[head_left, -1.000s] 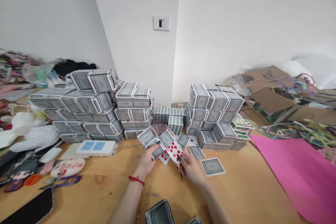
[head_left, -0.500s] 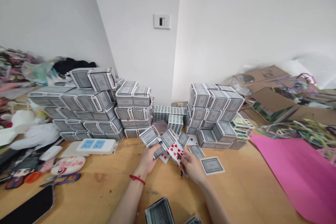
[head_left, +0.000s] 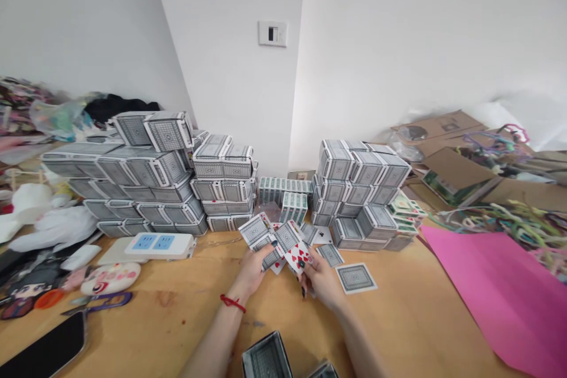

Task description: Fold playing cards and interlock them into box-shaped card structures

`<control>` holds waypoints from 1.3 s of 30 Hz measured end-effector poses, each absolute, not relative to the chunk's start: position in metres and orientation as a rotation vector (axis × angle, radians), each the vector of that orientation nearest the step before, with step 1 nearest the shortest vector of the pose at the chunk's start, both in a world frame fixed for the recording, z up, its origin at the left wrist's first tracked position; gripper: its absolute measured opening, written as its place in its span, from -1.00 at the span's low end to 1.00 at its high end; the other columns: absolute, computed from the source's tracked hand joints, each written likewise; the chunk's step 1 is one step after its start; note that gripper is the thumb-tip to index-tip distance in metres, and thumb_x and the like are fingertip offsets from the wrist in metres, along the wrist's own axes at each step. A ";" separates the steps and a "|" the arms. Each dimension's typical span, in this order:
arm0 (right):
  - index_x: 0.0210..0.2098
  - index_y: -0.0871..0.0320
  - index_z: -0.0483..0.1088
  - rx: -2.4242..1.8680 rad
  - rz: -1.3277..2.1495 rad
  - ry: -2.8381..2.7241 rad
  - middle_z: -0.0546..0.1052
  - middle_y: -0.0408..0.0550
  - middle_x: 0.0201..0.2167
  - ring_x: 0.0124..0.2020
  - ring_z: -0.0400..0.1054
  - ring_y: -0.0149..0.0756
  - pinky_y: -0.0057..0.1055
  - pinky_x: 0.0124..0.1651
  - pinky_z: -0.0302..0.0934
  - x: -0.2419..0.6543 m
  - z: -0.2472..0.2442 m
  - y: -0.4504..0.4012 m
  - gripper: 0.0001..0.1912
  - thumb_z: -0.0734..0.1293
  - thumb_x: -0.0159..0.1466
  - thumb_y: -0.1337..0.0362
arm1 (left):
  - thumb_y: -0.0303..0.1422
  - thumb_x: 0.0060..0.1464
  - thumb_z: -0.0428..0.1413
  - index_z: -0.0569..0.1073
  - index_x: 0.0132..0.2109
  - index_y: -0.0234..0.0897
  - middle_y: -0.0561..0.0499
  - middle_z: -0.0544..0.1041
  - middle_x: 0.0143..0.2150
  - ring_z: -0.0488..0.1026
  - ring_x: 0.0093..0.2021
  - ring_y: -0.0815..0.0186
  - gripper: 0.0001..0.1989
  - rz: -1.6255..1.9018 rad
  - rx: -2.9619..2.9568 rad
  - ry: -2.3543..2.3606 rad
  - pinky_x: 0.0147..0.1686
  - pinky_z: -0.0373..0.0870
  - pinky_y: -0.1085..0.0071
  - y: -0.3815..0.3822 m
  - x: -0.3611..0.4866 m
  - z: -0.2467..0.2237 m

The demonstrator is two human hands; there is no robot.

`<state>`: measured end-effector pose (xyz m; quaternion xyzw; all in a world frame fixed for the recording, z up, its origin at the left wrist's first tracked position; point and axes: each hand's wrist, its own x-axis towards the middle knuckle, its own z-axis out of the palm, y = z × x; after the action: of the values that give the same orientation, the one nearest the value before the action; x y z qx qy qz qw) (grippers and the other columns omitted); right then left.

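Observation:
Interlocked playing cards (head_left: pixel 290 242) with grey patterned backs and red heart faces are held over the middle of the table. My left hand (head_left: pixel 253 269) pinches them at the left, its thumb on a grey card back. My right hand (head_left: pixel 321 276) grips the hearts card (head_left: pixel 296 257) at the right, thumb on its face. Just beyond the right hand, a loose card (head_left: pixel 355 277) lies face down, with another card (head_left: pixel 330 254) behind it. Near the front edge stands an open box folded from cards (head_left: pixel 267 357), with part of a second one beside it.
Stacked card blocks rise at the left (head_left: pixel 146 165) and right (head_left: pixel 363 168). Between them stand green card packs (head_left: pixel 283 189). A power strip (head_left: pixel 159 244), scissors (head_left: pixel 104 302) and phone (head_left: pixel 44 345) lie left. Pink paper (head_left: pixel 482 289) and an open cardboard box (head_left: pixel 460 171) are at right.
The held cards have shifted slightly, and both hands have come a little closer together. The whole view has drifted slightly; the stacks and loose cards stay in place.

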<state>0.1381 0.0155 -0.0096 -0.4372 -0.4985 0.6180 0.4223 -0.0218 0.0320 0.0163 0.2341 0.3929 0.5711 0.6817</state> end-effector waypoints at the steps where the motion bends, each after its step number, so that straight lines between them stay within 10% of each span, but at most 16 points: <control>1: -0.37 0.13 0.13 -1.089 1.559 -1.244 0.32 -0.31 -0.73 -0.85 0.14 -0.53 -0.59 -0.80 -0.06 0.138 -0.010 0.015 -0.73 0.22 0.08 0.08 | -0.48 -0.27 0.19 0.44 -0.15 -0.33 -0.08 0.55 -0.26 0.47 -0.21 0.15 -0.60 1.279 0.534 0.883 -0.16 0.35 0.28 0.031 -0.022 0.017; 39: -0.30 0.14 0.19 -1.076 1.566 -1.190 0.18 -0.36 -0.78 -0.83 -0.05 -0.58 -0.61 -0.76 -0.22 0.133 0.000 0.010 -0.69 0.24 0.05 0.08 | -0.47 -0.25 0.15 0.46 -0.21 -0.30 -0.01 0.57 -0.39 0.48 -0.27 0.18 -0.67 1.274 0.482 0.835 -0.26 0.39 0.35 0.029 -0.024 0.009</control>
<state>0.1329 0.0105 0.0004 -0.4322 -0.4780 0.6290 0.4349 -0.0243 0.0289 0.0090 0.2160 0.3743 0.5716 0.6976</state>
